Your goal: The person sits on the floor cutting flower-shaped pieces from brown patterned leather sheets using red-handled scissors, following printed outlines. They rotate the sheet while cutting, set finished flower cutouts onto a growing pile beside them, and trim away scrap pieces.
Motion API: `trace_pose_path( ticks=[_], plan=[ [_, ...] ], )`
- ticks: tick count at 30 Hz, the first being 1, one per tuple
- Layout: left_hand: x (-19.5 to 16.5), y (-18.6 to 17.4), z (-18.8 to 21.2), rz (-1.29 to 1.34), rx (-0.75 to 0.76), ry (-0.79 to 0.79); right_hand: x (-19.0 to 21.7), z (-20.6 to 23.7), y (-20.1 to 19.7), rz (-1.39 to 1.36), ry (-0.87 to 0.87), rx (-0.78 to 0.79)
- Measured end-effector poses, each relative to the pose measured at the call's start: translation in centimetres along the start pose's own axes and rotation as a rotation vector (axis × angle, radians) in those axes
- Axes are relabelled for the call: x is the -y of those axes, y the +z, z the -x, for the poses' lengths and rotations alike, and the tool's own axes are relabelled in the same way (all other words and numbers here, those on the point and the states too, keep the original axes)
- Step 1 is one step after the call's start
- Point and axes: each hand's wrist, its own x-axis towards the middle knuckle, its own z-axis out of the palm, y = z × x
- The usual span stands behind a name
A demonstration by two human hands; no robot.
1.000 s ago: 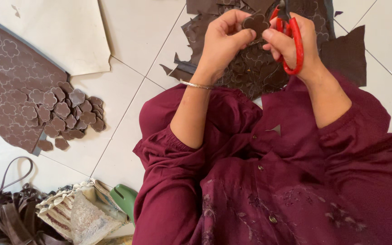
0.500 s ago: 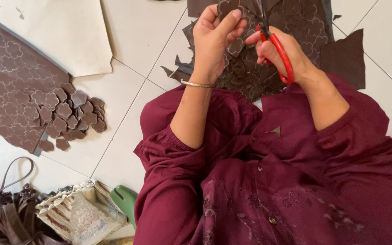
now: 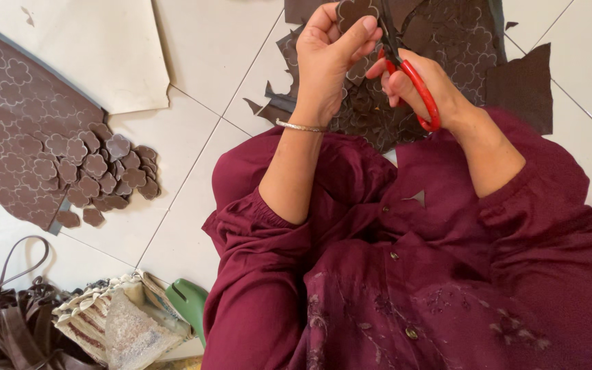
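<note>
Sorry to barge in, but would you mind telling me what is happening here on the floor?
A person in a maroon garment sits on the tiled floor, cutting brown flower-shaped pieces out of embossed brown leather-like sheet. The left hand pinches a brown flower-shaped cutout, while the right hand works red-handled scissors at it. A cut-up brown sheet lies beneath the hands. To the left, a pile of finished brown flower pieces rests against another uncut embossed brown sheet.

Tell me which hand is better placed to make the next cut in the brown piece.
Probably the right hand: its fingers are in the red scissors, blades at the flower-shaped brown piece that the left hand pinches.
</note>
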Motion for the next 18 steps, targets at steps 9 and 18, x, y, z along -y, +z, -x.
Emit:
trace_pose_path(
  ticks=[9, 18],
  plan=[
    [-0.14, 0.02, 0.11, -0.039, 0.036, 0.043, -0.52, -0.11, 0.02, -0.078, 0.014, 0.010],
    [-0.50, -0.03, 0.14, -0.039, 0.046, 0.026, -0.16, 0.11, -0.33, -0.071, 0.063, 0.012]
  ],
)
